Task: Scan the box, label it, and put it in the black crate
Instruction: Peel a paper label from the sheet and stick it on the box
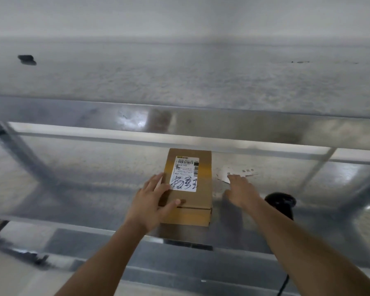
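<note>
The cardboard box [188,186] sits on the shiny metal table [94,167]. The left hand [152,201] lies flat on it with straight fingers. The right hand [241,189] reaches, open, touching white paper labels [235,173] beside the box.
</note>
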Tool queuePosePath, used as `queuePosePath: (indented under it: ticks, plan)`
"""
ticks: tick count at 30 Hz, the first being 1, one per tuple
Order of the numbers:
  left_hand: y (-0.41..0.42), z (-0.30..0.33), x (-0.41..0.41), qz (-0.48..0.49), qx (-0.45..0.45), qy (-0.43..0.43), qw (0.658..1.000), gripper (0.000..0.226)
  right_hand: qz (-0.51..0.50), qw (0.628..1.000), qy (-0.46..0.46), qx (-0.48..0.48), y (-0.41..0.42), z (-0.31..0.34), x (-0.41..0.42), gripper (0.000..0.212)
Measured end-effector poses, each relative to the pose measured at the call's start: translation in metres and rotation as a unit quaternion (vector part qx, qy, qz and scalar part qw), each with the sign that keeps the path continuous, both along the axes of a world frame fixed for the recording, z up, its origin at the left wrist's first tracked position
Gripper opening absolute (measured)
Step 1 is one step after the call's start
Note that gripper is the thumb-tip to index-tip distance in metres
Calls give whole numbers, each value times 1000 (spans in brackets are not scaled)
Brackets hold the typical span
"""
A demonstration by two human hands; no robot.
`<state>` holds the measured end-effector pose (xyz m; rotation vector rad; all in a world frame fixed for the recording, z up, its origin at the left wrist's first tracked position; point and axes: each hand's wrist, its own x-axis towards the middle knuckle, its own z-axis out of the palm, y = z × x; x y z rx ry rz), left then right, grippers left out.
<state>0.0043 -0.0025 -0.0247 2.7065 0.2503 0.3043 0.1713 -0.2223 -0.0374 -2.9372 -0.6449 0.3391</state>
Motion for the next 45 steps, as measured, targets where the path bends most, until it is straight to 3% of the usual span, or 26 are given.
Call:
queuePosePath:
  ticks: [6,10,19,24,28,34,39,42,45]
  plan:
    - [-7,3,8,23,29,-19,999,66,-7,997,-35,-69,3,-20,13,46]
    - [-7,-7,9,33,22,-43,998,61,0,993,-51,-109,1,-26,17,28]
    - [-6,-15,11,27,32,-79,996,59,94,974,-93,-184,7,-29,15,28]
    - [-5,-14,13,29,35,-87,995,70,1,996,-76,-50,1,-35,11,25]
    - [-6,-16,13,33,40,-85,995,62,-100,994,-13,41,-3,-42,16,18]
    - [-4,-16,8,23,45,-73,996,58,-99,994,16,34,-6,-47,11,27]
    - [-2,-7,0,13,49,-26,998,81,-66,998,14,8,-6,-39,-7,24]
    - [5,4,4,-17,67,-10,998,82,-102,985,17,136,1,-23,-15,20]
    - [15,18,13,-45,106,-5,993,81,-155,938,28,309,18,15,-20,36]
